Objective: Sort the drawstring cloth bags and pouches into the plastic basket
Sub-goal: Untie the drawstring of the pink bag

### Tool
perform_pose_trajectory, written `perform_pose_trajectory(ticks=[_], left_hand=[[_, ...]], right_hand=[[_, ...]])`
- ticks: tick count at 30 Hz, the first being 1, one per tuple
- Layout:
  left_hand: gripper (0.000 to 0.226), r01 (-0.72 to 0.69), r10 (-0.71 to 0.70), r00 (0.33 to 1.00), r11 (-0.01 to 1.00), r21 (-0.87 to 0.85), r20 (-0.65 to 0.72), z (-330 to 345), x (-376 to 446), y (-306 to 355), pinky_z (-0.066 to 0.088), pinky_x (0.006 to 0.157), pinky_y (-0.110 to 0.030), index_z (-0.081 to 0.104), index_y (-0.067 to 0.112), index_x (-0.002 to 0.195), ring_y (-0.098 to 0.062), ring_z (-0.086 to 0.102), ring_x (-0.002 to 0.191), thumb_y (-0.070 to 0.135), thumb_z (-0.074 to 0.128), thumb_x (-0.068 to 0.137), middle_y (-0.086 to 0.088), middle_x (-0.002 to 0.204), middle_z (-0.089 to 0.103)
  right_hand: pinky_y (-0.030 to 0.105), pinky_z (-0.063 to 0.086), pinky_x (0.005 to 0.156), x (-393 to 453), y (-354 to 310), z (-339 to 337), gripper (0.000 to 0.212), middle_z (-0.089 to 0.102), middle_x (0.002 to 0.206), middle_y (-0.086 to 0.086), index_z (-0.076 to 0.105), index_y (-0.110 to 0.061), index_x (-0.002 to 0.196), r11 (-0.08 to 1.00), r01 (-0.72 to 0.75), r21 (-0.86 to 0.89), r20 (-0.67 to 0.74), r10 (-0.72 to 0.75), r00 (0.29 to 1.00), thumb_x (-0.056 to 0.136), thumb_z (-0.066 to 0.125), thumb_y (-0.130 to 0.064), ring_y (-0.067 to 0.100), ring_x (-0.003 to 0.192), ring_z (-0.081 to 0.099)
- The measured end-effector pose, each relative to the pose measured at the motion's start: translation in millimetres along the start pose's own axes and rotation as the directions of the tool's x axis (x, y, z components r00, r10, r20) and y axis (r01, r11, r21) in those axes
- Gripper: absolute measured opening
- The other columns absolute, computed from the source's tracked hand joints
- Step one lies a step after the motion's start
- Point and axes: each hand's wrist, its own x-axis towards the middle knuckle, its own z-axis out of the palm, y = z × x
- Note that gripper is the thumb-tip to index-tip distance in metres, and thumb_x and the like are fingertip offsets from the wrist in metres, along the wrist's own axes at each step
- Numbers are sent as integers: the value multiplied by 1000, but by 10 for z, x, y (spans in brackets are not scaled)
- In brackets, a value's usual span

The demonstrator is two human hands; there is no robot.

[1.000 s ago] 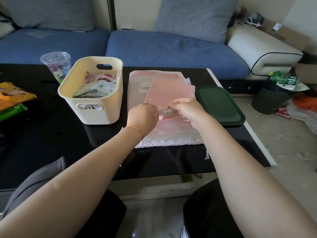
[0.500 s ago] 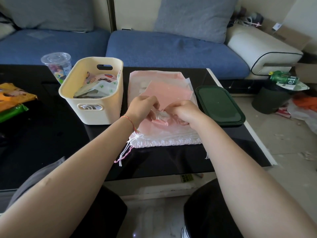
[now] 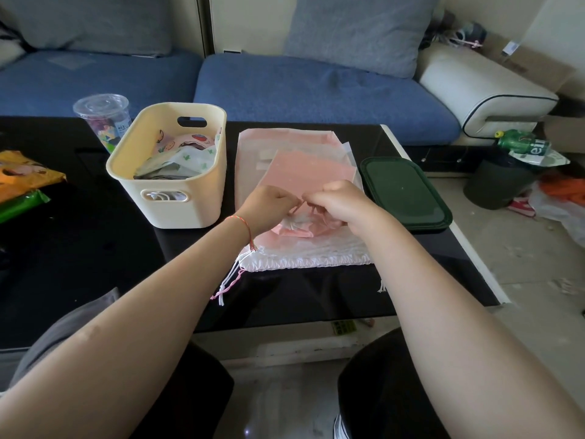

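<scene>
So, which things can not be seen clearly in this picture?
- Head view: both hands' fingertips, curled under the left hand and right hand.
- Small pink pouch: its gathered mouth, behind the knuckles.
- Basket contents: lower bags, hidden by its wall.
- Cup label: too small.

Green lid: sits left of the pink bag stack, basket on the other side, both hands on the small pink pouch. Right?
Not quite. In the head view the green lid lies right of the pink bag stack; the basket is on the left. Both the left hand and right hand do pinch the small pink pouch.
</scene>
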Motion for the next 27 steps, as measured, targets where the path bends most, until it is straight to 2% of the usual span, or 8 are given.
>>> perform_pose_trajectory(ticks=[6, 8, 10, 12, 14, 18, 22, 27], left_hand=[[44, -111, 101, 994, 941, 321, 47, 37, -13, -42, 29, 54, -29, 43, 13, 53, -16, 34, 55, 29, 59, 90, -1, 53, 35], [41, -96, 87, 995, 943, 320, 43, 23, -14, -55, 34, 59, -30, 59, 6, 65, -20, 43, 62, 33, 54, 95, -5, 61, 48], [38, -41, 33, 999, 972, 231, 37, 7, -5, -34, 42, 69, -31, 73, 7, 83, -21, 53, 72, 33, 49, 98, -5, 76, 61], [35, 19, -21, 1000, 994, 104, 19, -4, 10, 6, 42, 66, -28, 76, 12, 88, -14, 51, 66, 29, 46, 97, 3, 73, 61], [33, 97, -97, 994, 995, -3, 55, -24, 33, 30, 35, 52, -24, 72, 13, 84, -10, 42, 51, 26, 45, 97, 7, 60, 52], [36, 225, -182, 965, 946, -235, 191, -90, 81, -17, 18, 41, -17, 59, 13, 65, -12, 23, 40, 23, 39, 93, -2, 58, 37], [32, 283, -203, 945, 901, -329, 258, -114, 91, -53, 13, 41, -15, 46, 14, 63, -10, 21, 37, 21, 37, 93, -3, 58, 39], [27, 274, -197, 945, 913, -303, 260, -122, 103, -83, 14, 41, -15, 51, 11, 72, -10, 26, 37, 20, 39, 95, -1, 57, 45]], right_hand=[[25, 33, 51, -59, -90, -55, 17, 57, 63, -4, 74, -15, 84, 975, 134, 175, 47, -144, 989, 89, 70, -31, 18, 53, 39], [27, 42, 69, -64, -138, -35, 10, 64, 77, -9, 76, -26, 94, 941, 197, 274, 13, -209, 978, 88, 70, -32, 16, 74, 55], [32, 44, 89, -30, -153, -33, 21, 63, 104, -16, 72, -40, 107, 906, 234, 354, -41, -235, 971, 93, 63, -28, 11, 103, 58], [33, 44, 95, -19, -131, -49, 36, 56, 119, -19, 61, -46, 123, 918, 259, 301, -64, -251, 966, 97, 56, -22, 11, 115, 56], [31, 49, 92, -20, -77, -55, 40, 62, 118, -12, 59, -37, 128, 955, 270, 122, -63, -264, 962, 96, 54, -13, 12, 107, 62], [11, 47, 74, -24, -5, 59, 17, 71, 91, -10, 72, -22, 95, 951, 290, -107, 35, -288, 957, 88, 68, -7, 4, 85, 65], [24, 53, 76, 24, 27, 155, 18, 69, 82, -10, 69, -25, 79, 903, 364, -227, 15, -371, 929, 80, 76, -8, 7, 78, 63], [25, 49, 76, 59, 42, 191, 13, 68, 87, -5, 70, -19, 88, 857, 386, -340, 5, -409, 912, 83, 71, -8, 7, 76, 57]])
